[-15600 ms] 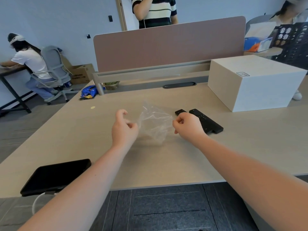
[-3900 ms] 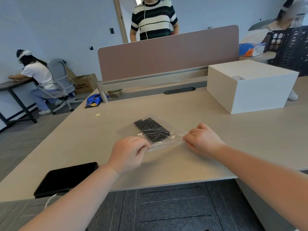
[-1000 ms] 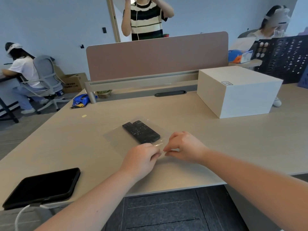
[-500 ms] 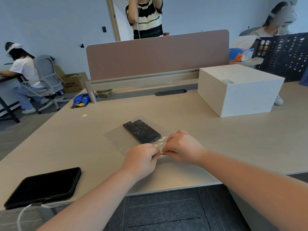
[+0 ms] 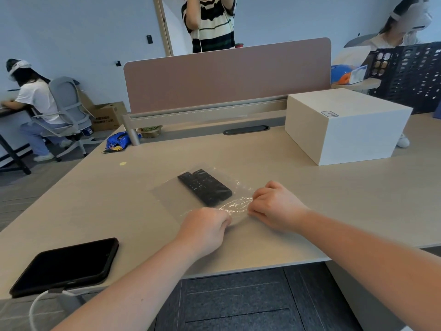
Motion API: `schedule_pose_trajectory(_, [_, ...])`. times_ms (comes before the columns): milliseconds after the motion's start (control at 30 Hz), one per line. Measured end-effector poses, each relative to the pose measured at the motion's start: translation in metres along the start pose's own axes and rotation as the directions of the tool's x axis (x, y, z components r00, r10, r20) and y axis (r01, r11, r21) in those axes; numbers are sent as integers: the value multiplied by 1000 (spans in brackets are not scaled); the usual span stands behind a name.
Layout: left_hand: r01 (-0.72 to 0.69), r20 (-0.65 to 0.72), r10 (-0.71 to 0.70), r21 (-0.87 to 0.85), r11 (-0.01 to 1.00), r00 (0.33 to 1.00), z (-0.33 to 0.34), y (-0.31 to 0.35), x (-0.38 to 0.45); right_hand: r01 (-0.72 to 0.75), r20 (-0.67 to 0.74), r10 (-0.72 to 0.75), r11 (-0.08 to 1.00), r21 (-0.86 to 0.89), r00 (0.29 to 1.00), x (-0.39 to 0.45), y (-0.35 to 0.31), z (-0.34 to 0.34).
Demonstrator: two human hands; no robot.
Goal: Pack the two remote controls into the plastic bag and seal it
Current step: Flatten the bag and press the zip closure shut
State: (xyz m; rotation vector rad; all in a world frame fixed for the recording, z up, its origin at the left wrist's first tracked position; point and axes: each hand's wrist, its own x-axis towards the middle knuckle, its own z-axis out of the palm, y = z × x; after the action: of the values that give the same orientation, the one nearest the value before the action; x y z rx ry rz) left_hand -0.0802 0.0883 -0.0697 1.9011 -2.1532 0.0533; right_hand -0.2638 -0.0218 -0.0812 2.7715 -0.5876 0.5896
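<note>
Two black remote controls point(image 5: 204, 187) lie side by side inside a clear plastic bag point(image 5: 167, 197) that rests flat on the light wooden desk point(image 5: 286, 192). The bag's near edge point(image 5: 236, 207) is crinkled and faces me. My left hand point(image 5: 204, 231) pinches that edge at its left part. My right hand point(image 5: 274, 206) pinches the same edge further right. A short strip of the edge shows between the two hands.
A black tablet point(image 5: 66, 265) with a white cable lies at the desk's near left corner. A large white box point(image 5: 343, 125) stands at the right. A pinkish divider panel point(image 5: 226, 75) closes the far side. A blue packet point(image 5: 118, 143) lies at the far left. People are around.
Over the last second my hands have drawn apart along the bag's near edge, the right one sliding rightward. Earlier both remotes lay outside the bag.
</note>
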Motion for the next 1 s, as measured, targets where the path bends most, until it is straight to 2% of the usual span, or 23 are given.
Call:
schedule_pose_trajectory(133, [11,-15,-11,39,999,1000,1,-2,-1,-42,35,44,998,-39,998,-6,9,1])
schedule_pose_trajectory(400, [-32,-12,32,-47,998,999,6,-11,-4,-76,90,87,990,-115,992,-9,15,4])
schedule_pose_trajectory(600, [-51,22,51,3,999,998,11,-8,-4,-91,160,125,975,-204,979,-9,17,9])
schedule_pose_trajectory(867, [-92,-52,96,77,993,994,-4,-3,-12,-138,186,191,955,-263,964,-18,31,12])
schedule_pose_trajectory(1000, [-105,-84,107,28,994,991,-2,-8,-15,-194,212,248,949,-249,945,-16,29,9])
